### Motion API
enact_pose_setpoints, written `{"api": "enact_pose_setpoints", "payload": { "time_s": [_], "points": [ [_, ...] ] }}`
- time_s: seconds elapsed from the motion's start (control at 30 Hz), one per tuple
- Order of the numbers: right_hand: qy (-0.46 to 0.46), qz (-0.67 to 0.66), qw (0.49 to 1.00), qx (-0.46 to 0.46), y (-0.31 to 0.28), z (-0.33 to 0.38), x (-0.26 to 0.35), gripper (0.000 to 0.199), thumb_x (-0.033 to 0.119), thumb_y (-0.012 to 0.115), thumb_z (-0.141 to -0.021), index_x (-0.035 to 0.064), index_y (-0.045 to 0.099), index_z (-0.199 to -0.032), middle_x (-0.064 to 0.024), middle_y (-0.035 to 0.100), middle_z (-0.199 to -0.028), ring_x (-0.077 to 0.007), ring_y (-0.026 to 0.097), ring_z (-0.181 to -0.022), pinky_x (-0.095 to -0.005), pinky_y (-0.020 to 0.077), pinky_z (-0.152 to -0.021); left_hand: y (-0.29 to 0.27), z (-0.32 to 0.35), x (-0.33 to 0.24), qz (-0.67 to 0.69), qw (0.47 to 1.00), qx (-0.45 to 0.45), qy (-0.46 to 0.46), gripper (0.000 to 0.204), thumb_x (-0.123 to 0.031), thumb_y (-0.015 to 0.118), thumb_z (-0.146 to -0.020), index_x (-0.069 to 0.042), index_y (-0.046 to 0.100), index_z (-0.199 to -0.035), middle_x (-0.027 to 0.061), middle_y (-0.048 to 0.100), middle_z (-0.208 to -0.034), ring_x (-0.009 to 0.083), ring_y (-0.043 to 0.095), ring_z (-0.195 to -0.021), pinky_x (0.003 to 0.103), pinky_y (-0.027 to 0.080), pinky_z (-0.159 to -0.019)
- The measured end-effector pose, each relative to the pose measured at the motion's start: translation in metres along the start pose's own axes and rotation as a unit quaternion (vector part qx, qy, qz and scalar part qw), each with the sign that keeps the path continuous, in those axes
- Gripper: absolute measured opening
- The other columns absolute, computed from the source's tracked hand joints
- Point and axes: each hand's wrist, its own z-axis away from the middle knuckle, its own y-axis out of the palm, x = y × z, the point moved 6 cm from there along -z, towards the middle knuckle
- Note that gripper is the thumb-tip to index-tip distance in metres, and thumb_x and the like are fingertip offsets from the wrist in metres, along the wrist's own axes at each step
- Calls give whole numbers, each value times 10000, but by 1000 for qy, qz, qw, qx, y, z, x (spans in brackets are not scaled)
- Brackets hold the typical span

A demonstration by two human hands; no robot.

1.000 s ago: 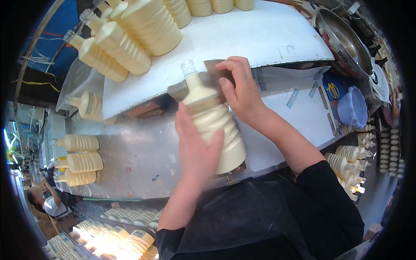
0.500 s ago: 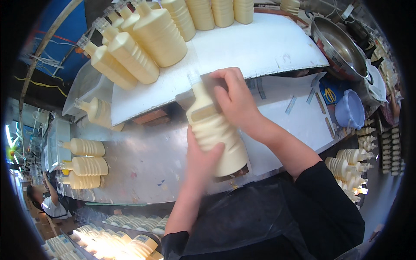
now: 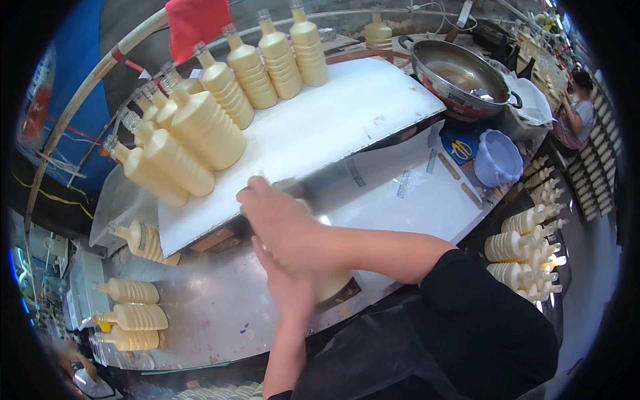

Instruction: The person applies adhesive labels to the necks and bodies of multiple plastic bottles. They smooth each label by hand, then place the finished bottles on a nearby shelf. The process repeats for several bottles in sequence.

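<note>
A cream plastic bottle (image 3: pixel 331 285) with a ribbed body stands tilted in front of me, mostly hidden behind my hands. My left hand (image 3: pixel 288 280) is closed around its side, low down and a little blurred. Across the bottle's upper part lies my right hand (image 3: pixel 279 217), its fingers curled at the shoulder and neck. A thin grey sheet (image 3: pixel 241 195) shows only as a dark edge at the right fingertips; the rest is covered. The bottle's clear neck top peeks out just past those fingers.
Several cream bottles (image 3: pixel 210 127) stand on a raised white board (image 3: pixel 320 120) ahead. More bottles (image 3: pixel 137 317) sit at the left of the metal table (image 3: pixel 220 327). To the right are a large pan (image 3: pixel 460 70), a lilac bucket (image 3: pixel 499 160) and bottle rows (image 3: pixel 523 243). People work farther off.
My right hand has swung left across the front of the bottle, covering the sheet and neck. My left hand still grips the bottle. The whole view has shifted.
</note>
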Motion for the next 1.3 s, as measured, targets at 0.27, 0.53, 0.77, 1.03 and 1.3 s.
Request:
{"api": "enact_pose_setpoints", "payload": {
  "time_s": [0.27, 0.53, 0.77, 1.03, 1.3],
  "points": [
    [85, -202, 963, -158, -13, 56, -100, 336, 21, 569, -939, 15, 489, -1265, -196, 473, -1258, -369, 527, -1148, -423, 436, -1048, 4, -6, 13, -3, 997, 18, 78, 1025, -163, 730, -772, -23, 180, -1626, 261, 355, -1552, 370, 435, -1400, 436, 361, -1163],
    [160, -200, 959, -122, -53, 98, -134, 380, 59, 658, -922, 68, 607, -1299, -123, 644, -1223, -280, 630, -1162, -361, 519, -981, 5, 9, 28, 118, 993, -2, -16, 981, -89, 621, -816, -37, 86, -1637, 228, 331, -1571, 336, 400, -1417, 433, 316, -1192],
    [461, -296, 837, 23, -77, 182, -257, 239, 186, 592, -975, 43, 688, -1140, -37, 697, -1078, -179, 665, -821, -303, 522, -811, 8, 15, 37, 110, 994, -2, 4, 937, -54, 555, -817, -48, 99, -1635, 224, 315, -1569, 337, 381, -1425, 447, 305, -1202],
    [397, 112, 892, -184, -176, 195, -308, 342, 267, 703, -905, 26, 668, -1145, -176, 678, -1227, -353, 653, -1108, -420, 508, -964, 9, 18, 41, 129, 991, 0, 33, 936, -395, 670, -931, -46, 151, -1628, 188, 327, -1574, 312, 401, -1421, 447, 324, -1194],
    [390, 151, 867, -272, -212, 187, -368, 486, 184, 772, -837, 66, 578, -1267, -145, 622, -1302, -365, 634, -1156, -425, 511, -975, 11, 18, 34, 150, 988, -20, 23, 856, -86, 497, -824, 9, 167, -1608, 207, 325, -1561, 330, 379, -1431, 453, 302, -1209]
  ]
}}
